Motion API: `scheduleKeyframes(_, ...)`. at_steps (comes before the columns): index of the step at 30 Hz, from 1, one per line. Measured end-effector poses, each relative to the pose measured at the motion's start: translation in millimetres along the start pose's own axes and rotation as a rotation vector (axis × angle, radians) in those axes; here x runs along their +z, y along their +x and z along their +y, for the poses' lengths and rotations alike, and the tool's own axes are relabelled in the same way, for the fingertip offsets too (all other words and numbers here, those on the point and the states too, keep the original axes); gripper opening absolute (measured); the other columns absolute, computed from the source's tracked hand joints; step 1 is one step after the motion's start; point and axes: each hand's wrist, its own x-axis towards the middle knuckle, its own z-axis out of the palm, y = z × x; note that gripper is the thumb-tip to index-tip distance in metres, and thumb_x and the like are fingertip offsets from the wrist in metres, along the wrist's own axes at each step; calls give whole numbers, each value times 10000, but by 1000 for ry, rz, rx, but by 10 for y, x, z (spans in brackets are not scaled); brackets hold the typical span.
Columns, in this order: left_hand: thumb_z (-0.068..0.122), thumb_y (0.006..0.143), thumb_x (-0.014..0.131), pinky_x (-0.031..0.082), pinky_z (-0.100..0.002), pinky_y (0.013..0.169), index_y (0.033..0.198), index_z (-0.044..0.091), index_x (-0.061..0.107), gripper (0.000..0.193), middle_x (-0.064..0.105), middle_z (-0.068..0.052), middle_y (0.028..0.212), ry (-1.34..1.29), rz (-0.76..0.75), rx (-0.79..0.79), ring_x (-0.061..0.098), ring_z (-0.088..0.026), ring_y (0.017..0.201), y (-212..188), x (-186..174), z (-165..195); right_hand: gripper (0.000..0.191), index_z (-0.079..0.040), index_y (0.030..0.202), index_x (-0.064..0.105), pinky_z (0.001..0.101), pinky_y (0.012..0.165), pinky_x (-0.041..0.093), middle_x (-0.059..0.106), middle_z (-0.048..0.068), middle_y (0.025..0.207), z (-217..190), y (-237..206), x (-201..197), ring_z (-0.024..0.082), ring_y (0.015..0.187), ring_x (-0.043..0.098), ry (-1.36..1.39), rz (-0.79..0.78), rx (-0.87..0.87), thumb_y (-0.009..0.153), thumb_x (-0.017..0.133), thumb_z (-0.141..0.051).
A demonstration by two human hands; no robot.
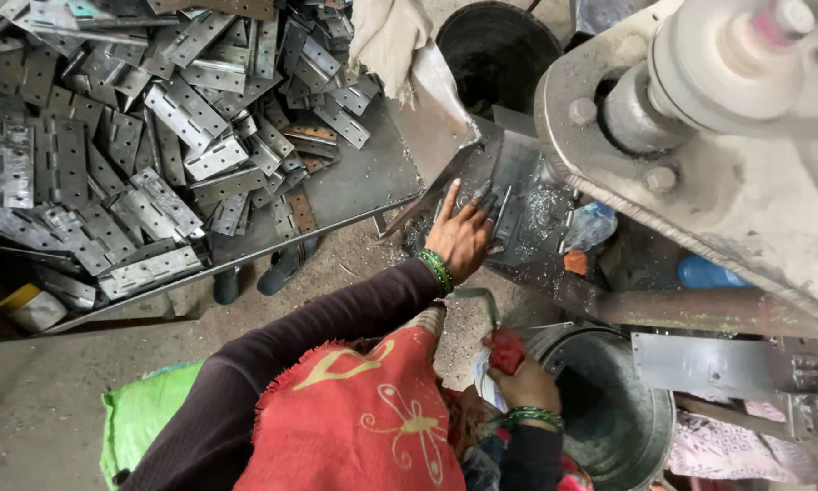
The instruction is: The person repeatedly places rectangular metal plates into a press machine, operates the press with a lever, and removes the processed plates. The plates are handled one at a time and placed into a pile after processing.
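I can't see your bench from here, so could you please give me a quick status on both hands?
Left hand flat on a metal piece at the machine bed. Right hand gripping a red rag beside the metal bucket. Hinge plates heaped on the tray, apart from both.

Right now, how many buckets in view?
2. A dark bucket at top centre behind the cloth, and a metal bucket at bottom right beside the right hand. Others may be hidden.

Heaped grey hinge plates (154, 136) across a tilted metal tray (354, 186); pale rag (386, 36) draped over its corner, dark bucket (495, 55) behind, green sack (141, 414) on dusty floor (36, 418) below, blue bottle (709, 273) under the machine body (745, 155)
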Motion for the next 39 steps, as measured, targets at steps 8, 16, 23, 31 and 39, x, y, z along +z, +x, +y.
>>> scheduleKeyframes(8,205,943,448,18,-645,1244,1102,2,687,351,585,-230,1411,76,-74,45,422,-354,1459,7,-28,41,568,-143,1151,759,504,817,572,757,214,1031,159,166,694,422,991,717,236,151,6,723,804,-513)
scheduleKeyframes(16,213,922,478,22,-668,1222,1128,-14,677,366,526,-240,1498,-32,155,109,432,-343,1436,-89,76,-77,580,-108,1104,763,476,852,575,763,212,1044,159,334,622,394,1001,730,188,44,-19,719,823,-538)
scheduleKeyframes(23,185,967,453,-8,-662,1253,1185,25,675,350,516,-214,1495,-12,-41,31,378,-330,1497,173,103,-23,566,-131,1108,771,494,872,580,759,200,1085,109,11,15,397,1020,726,-22,14,47,728,783,-552)
scheduleKeyframes(31,213,968,476,19,-654,1253,1304,22,651,425,533,-217,1487,29,31,71,373,-346,1470,131,177,-91,630,-79,1099,743,530,828,576,749,254,1025,237,398,1056,440,989,716,219,192,-24,709,796,-571)
scheduleKeyframes(39,191,866,491,-31,-659,1198,1300,52,614,472,477,-202,1551,155,-70,74,318,-319,1484,382,182,-167,585,-171,1139,753,494,858,580,763,184,1070,215,114,113,391,1008,730,1,11,34,699,815,-553)
